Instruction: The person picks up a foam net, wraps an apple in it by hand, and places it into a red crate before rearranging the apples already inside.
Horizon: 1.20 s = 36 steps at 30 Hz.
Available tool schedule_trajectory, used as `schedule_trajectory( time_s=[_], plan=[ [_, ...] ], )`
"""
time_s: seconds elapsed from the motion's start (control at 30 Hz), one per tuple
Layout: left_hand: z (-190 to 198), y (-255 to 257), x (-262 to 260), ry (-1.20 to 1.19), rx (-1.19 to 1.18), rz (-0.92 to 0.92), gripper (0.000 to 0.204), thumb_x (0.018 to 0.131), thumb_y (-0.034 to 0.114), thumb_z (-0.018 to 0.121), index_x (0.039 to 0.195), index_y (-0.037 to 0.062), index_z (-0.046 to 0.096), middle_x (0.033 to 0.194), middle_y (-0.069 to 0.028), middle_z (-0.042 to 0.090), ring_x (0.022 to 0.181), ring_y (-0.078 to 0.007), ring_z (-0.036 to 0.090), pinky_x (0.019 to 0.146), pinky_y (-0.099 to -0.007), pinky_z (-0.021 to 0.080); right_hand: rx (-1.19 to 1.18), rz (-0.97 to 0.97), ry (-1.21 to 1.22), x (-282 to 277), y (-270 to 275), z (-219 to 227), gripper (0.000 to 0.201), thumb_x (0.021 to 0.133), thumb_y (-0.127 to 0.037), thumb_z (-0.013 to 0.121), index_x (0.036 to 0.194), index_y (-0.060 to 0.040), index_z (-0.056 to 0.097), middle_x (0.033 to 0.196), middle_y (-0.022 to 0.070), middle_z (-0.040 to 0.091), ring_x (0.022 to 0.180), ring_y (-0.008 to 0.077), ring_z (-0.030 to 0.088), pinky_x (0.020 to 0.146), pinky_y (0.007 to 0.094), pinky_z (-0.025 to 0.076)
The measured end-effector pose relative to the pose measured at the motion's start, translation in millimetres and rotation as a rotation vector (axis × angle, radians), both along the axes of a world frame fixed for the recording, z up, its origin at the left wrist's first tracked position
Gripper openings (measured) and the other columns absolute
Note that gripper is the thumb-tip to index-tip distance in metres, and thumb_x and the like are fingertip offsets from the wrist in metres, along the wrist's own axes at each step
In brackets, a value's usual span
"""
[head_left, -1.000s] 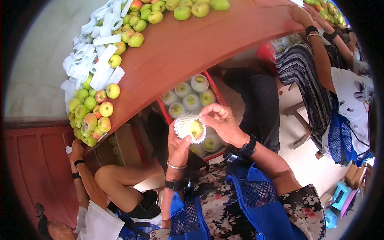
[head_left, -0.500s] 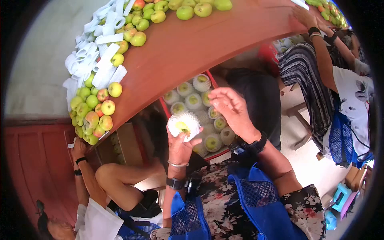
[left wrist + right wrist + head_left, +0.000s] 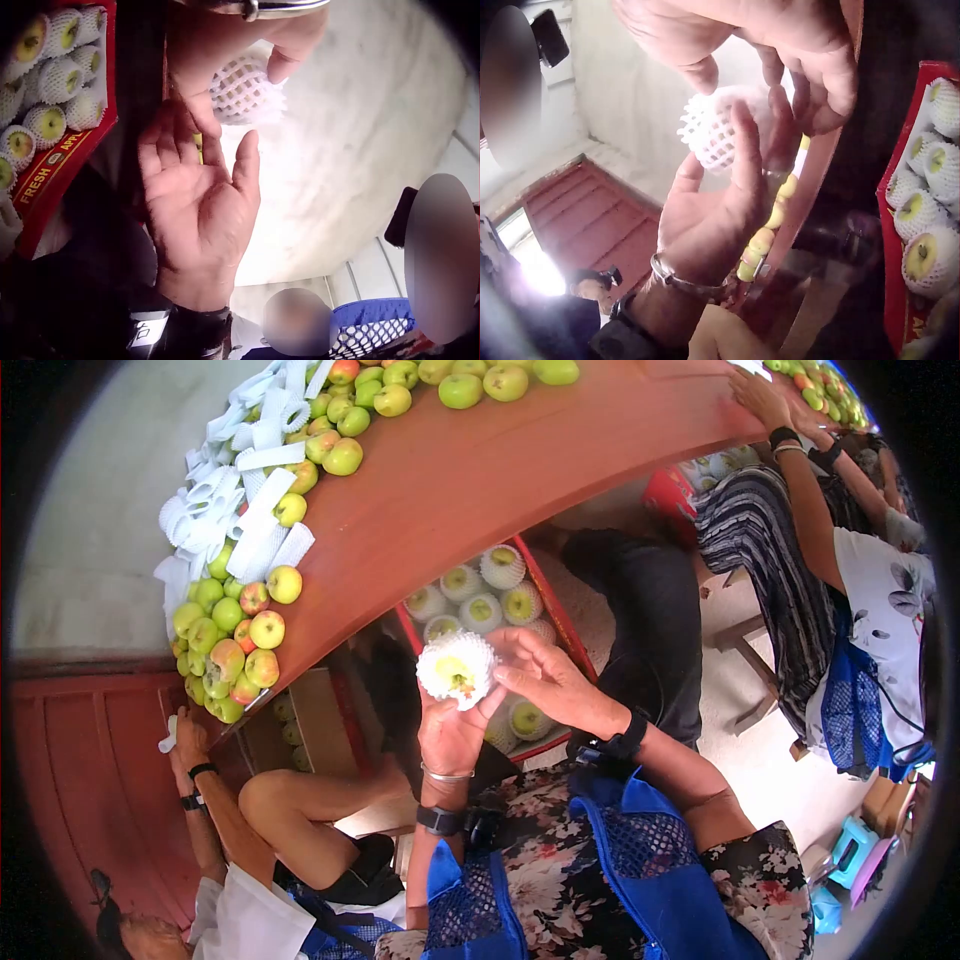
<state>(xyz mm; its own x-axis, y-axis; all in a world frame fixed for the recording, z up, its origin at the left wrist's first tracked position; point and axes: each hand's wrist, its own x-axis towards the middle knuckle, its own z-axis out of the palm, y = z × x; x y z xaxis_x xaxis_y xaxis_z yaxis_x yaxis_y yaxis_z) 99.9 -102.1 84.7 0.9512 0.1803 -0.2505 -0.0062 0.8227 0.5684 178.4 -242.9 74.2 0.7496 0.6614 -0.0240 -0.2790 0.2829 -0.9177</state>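
A green-yellow apple (image 3: 457, 668) sits in a white foam net (image 3: 714, 135), its hollow end facing the head camera. My left hand (image 3: 450, 738) grips it from below, with the fingers and thumb curled round the net. Beside it, my right hand (image 3: 560, 690) has its fingers loosely bent, the tips near the net's right side. The left wrist view shows the right palm (image 3: 199, 202) with nothing gripped in it. Beneath both hands stands a red box (image 3: 553, 600) of netted apples (image 3: 502, 567), partly hidden by the hands.
A reddish-brown table (image 3: 440, 490) curves across ahead, with loose apples (image 3: 235, 635) and a heap of white foam nets (image 3: 215, 500) along its far left. Another person's bent leg (image 3: 300, 815) is at left. A person in striped trousers (image 3: 755, 570) sits at right.
My right hand moved away from the apple, up and right, then came back beside it. My left hand turned the apple so its hollow end shows more fully.
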Motion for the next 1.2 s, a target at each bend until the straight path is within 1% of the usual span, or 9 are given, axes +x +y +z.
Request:
schedule_trajectory(
  time_s=[0.13,0.27,0.37,0.43,0.57,0.67,0.77,0.97,1.2],
  plan=[
    [2.6,-9.9,1.6,-0.018,0.101,0.001,0.064,0.075,0.010,0.053,0.134,0.0085,0.029,0.132,-0.0130,0.040,0.120,-0.0338,0.042,0.102,-0.0477,0.034,-0.039,-0.090,-0.161,-7.9,5.4,2.7,0.048,0.084,-0.015,0.061,0.124,-0.0006,0.039,0.116,0.0093,0.050,0.104,0.0145,0.050,0.086,0.0272,0.043],
    [0.3,-17.2,4.3,-0.032,0.162,-0.024,0.064,0.076,0.007,0.056,0.134,0.0102,0.029,0.131,-0.0098,0.040,0.123,-0.0283,0.038,0.106,-0.0443,0.028,0.034,-0.099,-0.126,-3.4,6.8,-2.2,0.053,0.084,-0.012,0.061,0.128,0.0003,0.035,0.118,0.0099,0.049,0.108,0.0158,0.049,0.091,0.0291,0.041],
    [3.5,-21.4,4.7,0.046,0.440,0.003,0.063,0.078,0.008,0.059,0.134,0.0106,0.031,0.131,-0.0087,0.041,0.123,-0.0264,0.038,0.106,-0.0439,0.027,0.128,-0.087,-0.023,1.4,3.2,-4.4,0.054,0.084,-0.008,0.059,0.130,0.0008,0.033,0.120,0.0106,0.048,0.110,0.0161,0.048,0.093,0.0301,0.040],
    [6.3,-21.4,6.6,0.037,0.443,0.007,0.064,0.077,0.009,0.062,0.134,0.0100,0.031,0.131,-0.0085,0.041,0.122,-0.0257,0.039,0.105,-0.0430,0.030,0.180,-0.018,0.025,6.4,-0.8,0.2,0.054,0.085,-0.005,0.057,0.132,0.0014,0.031,0.122,0.0113,0.047,0.111,0.0164,0.048,0.094,0.0304,0.040],
    [5.0,-10.3,4.5,0.008,0.508,-0.034,0.069,0.075,0.009,0.066,0.134,0.0078,0.029,0.132,-0.0096,0.041,0.120,-0.0249,0.043,0.101,-0.0413,0.036,0.102,0.024,-0.089,12.2,-11.5,6.8,0.056,0.083,0.001,0.055,0.134,-0.0021,0.031,0.127,0.0119,0.044,0.114,0.0175,0.047,0.094,0.0317,0.041],
    [8.4,0.6,3.1,0.048,0.443,-0.082,0.070,0.075,0.012,0.067,0.134,0.0052,0.029,0.131,-0.0110,0.042,0.119,-0.0252,0.044,0.099,-0.0411,0.038,0.019,-0.029,-0.182,12.1,-13.5,12.7,0.059,0.082,0.003,0.056,0.135,-0.0052,0.031,0.130,0.0120,0.042,0.115,0.0186,0.046,0.094,0.0329,0.042],
    [15.9,-0.9,7.1,0.165,0.420,0.003,0.069,0.075,0.015,0.068,0.131,0.0039,0.030,0.128,-0.0130,0.044,0.117,-0.0256,0.046,0.098,-0.0407,0.040,0.003,-0.043,-0.187,9.2,-12.3,9.5,0.060,0.081,0.003,0.056,0.135,-0.0066,0.032,0.131,0.0120,0.042,0.116,0.0194,0.046,0.094,0.0333,0.042],
    [3.8,14.6,-2.2,0.196,0.440,-0.231,0.063,0.076,0.016,0.065,0.128,0.0036,0.030,0.127,-0.0164,0.043,0.113,-0.0255,0.050,0.089,-0.0421,0.048,-0.017,-0.065,-0.169,8.3,-12.7,1.4,0.055,0.082,-0.002,0.056,0.133,-0.0052,0.035,0.127,0.0108,0.047,0.111,0.0187,0.049,0.087,0.0322,0.045],
    [5.1,4.4,0.5,0.157,0.047,-0.227,0.066,0.078,0.014,0.063,0.133,0.0135,0.024,0.128,-0.0097,0.041,0.114,-0.0258,0.049,0.089,-0.0423,0.048,-0.166,-0.072,-0.354,9.9,-10.6,-4.7,0.047,0.085,-0.010,0.055,0.129,-0.0028,0.040,0.121,0.0116,0.052,0.105,0.0174,0.052,0.086,0.0320,0.043]
  ],
)
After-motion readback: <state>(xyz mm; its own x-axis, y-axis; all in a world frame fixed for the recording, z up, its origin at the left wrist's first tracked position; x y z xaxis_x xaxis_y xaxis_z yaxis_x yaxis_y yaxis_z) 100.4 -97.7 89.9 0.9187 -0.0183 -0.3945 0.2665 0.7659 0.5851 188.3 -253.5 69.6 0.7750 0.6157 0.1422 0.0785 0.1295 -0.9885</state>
